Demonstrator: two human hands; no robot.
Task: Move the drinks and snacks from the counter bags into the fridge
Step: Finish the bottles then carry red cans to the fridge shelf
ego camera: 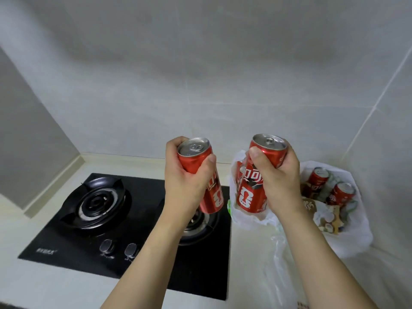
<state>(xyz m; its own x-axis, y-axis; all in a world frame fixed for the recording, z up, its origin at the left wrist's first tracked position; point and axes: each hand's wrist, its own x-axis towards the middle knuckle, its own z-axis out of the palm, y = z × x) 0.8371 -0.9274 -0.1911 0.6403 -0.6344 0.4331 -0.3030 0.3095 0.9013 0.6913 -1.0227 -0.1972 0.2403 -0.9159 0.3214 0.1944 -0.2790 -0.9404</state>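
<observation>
Cans (211, 188) (254, 192) held upright above the counter (245, 253), each hand's (185, 181) (278, 181) fingers (211, 158) clamped around one

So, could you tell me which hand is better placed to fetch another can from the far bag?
Neither is free now, but the right hand is nearer: it holds its can beside that bag; the left hand is over the stove.

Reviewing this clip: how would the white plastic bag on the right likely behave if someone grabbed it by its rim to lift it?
The white plastic bag looks thin and crumpled, so it would probably flop and stretch rather than hold shape. With two red cans and snack packets inside, it is likely bottom-heavy, and the contents may shift.
</observation>
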